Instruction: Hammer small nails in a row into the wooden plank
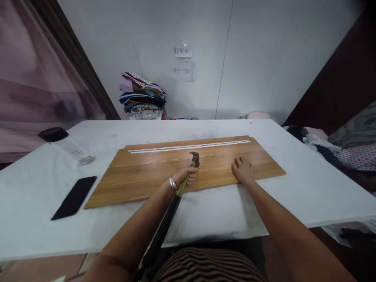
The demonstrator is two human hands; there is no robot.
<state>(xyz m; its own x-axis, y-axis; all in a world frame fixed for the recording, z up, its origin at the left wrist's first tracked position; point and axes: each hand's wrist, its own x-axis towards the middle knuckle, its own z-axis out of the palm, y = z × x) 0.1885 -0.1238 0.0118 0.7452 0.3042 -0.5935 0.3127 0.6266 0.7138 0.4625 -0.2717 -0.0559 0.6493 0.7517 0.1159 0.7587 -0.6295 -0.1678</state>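
A claw hammer (167, 221) with a black grip lies in my left hand (185, 176), whose fingers wrap round the handle just below the metal head. The hammer head is over the middle of a wooden board (152, 176). My right hand (243, 169) rests on the right part of the board, palm down with its fingers spread. Between the hands, a row of small dark dots, perhaps nails or holes, marks the board. A few loose nails (135, 170) lie on its left part. White measuring strips (188, 147) run along the far edge.
The board lies on a white table (229, 211). To its left are a black phone (75, 197) and a clear bottle with a black lid (69, 147). Folded clothes (143, 96) are stacked behind the table; more fabric (358, 156) lies at the right.
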